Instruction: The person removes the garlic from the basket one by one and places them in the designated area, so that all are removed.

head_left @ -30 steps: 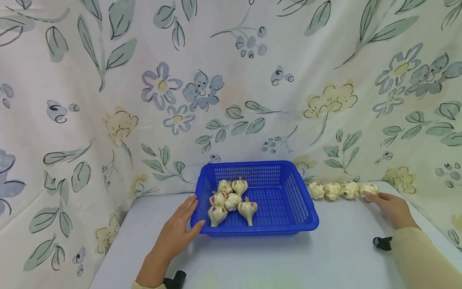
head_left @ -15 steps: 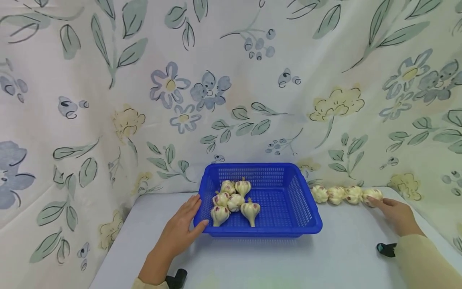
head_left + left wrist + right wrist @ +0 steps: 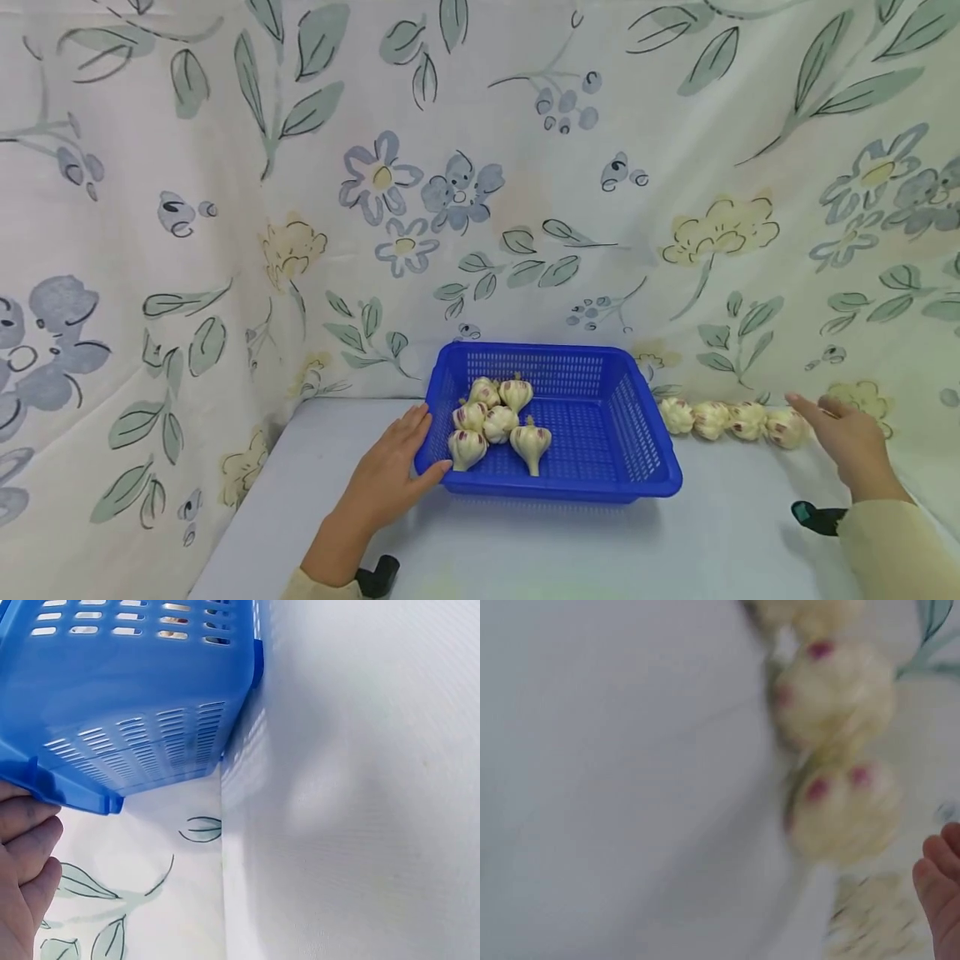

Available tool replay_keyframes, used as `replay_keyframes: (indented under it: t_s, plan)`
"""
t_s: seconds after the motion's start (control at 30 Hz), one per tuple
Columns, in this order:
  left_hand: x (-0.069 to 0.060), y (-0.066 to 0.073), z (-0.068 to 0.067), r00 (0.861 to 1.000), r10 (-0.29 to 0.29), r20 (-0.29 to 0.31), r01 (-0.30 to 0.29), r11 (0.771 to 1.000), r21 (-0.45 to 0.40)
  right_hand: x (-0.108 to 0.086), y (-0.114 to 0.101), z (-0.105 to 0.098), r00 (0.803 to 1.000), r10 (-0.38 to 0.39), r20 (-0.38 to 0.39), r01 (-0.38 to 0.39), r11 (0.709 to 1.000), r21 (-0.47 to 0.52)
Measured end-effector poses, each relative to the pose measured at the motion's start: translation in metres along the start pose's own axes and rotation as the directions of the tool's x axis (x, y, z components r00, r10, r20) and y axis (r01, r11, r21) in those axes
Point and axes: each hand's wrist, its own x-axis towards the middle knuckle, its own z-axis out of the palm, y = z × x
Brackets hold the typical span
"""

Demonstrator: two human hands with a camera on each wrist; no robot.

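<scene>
A blue plastic basket (image 3: 555,487) stands on the white table, with several garlic bulbs (image 3: 499,424) grouped in its left half. Against its left rim rests my left hand (image 3: 382,475), fingers extended; the left wrist view shows those fingers (image 3: 30,832) at the outside of the rim. Right of the basket, several garlic bulbs (image 3: 747,421) lie in a row. My right hand (image 3: 855,442) is raised beside the rightmost bulb (image 3: 787,427), fingers extended and holding nothing. In the right wrist view a gap separates that hand (image 3: 943,892) from the end bulb (image 3: 847,814).
A curtain (image 3: 525,208) with leaves and flowers hangs behind the white table (image 3: 525,550). Black straps with small devices are on both wrists, the left one (image 3: 378,577) and the right one (image 3: 817,518).
My right hand has let go of the rightmost bulb and moved slightly up and away to the right. My left hand stays on the basket rim. The head view has shifted a little left.
</scene>
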Motion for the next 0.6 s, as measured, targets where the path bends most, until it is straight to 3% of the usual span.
replay_keyframes:
  t_s: [0.1,0.23,0.47,0.53,0.6]
  plan:
    - [0.001,0.001,0.001,1.0,-0.003,0.005,0.003,1.0,0.002,-0.013,-0.035,0.005,0.989,-0.144,-0.031,0.144,0.99,-0.001]
    - [0.001,0.0,0.002,1.0,0.001,-0.007,-0.001,1.0,0.003,-0.034,-0.086,0.025,0.951,-0.31,0.006,0.31,0.95,0.03]
    - [0.001,-0.004,0.005,0.999,0.031,-0.04,-0.031,1.0,0.003,-0.075,-0.144,0.079,0.847,-0.524,0.092,0.512,0.849,0.129]
    - [0.001,-0.004,0.005,0.999,0.033,-0.039,-0.032,0.999,0.007,-0.083,-0.153,0.097,0.818,-0.563,0.12,0.541,0.822,0.177]
    - [0.001,-0.004,0.004,0.999,0.031,-0.038,-0.03,1.0,0.002,-0.091,-0.16,0.115,0.801,-0.581,0.147,0.545,0.808,0.223]
